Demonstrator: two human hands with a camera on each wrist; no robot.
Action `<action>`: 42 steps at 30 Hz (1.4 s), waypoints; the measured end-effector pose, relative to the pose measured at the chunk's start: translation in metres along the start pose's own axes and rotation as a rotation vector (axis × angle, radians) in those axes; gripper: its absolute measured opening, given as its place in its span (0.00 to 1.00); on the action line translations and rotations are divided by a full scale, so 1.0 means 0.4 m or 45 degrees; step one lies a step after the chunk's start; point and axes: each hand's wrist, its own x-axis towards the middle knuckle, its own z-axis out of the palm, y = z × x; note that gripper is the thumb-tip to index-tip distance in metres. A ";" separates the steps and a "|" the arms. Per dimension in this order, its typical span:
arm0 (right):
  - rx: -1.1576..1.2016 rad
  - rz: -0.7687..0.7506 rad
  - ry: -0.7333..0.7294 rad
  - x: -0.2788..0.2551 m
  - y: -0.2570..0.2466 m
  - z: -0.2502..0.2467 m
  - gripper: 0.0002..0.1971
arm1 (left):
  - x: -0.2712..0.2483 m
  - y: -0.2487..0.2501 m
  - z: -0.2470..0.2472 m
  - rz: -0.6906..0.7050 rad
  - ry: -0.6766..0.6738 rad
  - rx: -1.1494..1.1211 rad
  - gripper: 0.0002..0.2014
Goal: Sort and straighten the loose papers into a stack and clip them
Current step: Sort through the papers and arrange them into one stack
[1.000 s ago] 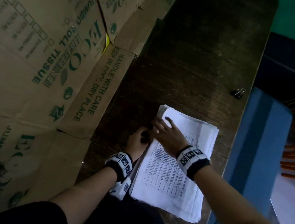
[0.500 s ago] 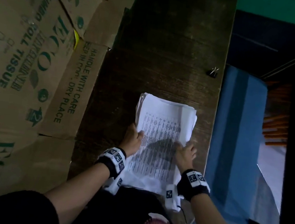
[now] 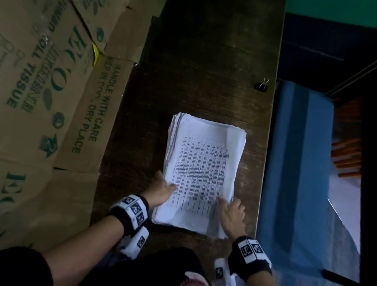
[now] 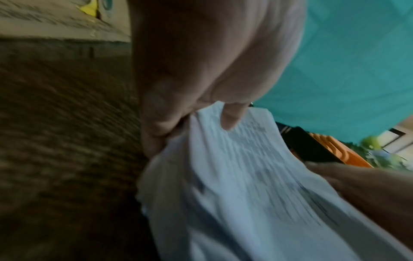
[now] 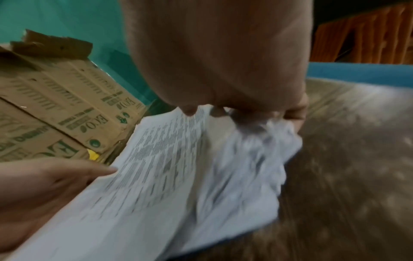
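Papers (image 3: pixel 203 169) lie as printed stack on dark wooden table (image 3: pixel 206 60), near front edge. Left hand (image 3: pixel 160 191) grips left edge, thumb on top sheet. Right hand (image 3: pixel 232 213) grips right edge, fingers curled around it. Binder clip (image 3: pixel 262 85) well apart, at table's far right edge. Cardboard boxes (image 3: pixel 35 72) at left.

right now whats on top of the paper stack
Only the hands: the left hand grips its left edge with the thumb on the top sheet, the right hand holds its right edge. The paper stack hides whatever lies beneath.
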 end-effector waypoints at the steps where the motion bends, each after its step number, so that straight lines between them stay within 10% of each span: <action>1: 0.000 0.000 0.020 0.020 -0.004 -0.019 0.30 | 0.003 0.019 -0.022 -0.013 -0.007 -0.057 0.41; 10: 0.633 0.001 -0.031 0.157 -0.111 -0.082 0.38 | 0.005 0.094 -0.044 0.461 0.025 -0.319 0.37; 16: 1.249 -0.433 -0.501 0.061 -0.128 -0.212 0.26 | -0.034 0.077 -0.115 0.623 -0.044 -0.454 0.31; 24: 1.165 -0.894 0.178 -0.079 -0.304 -0.320 0.11 | -0.091 0.181 -0.109 0.780 0.513 -0.483 0.25; 35: 0.997 -1.160 -0.069 -0.077 -0.298 -0.397 0.28 | -0.127 0.274 -0.251 1.331 0.291 -0.636 0.43; 42: 1.078 -1.118 0.213 -0.079 -0.368 -0.325 0.15 | -0.136 0.339 -0.240 1.117 0.388 -0.629 0.24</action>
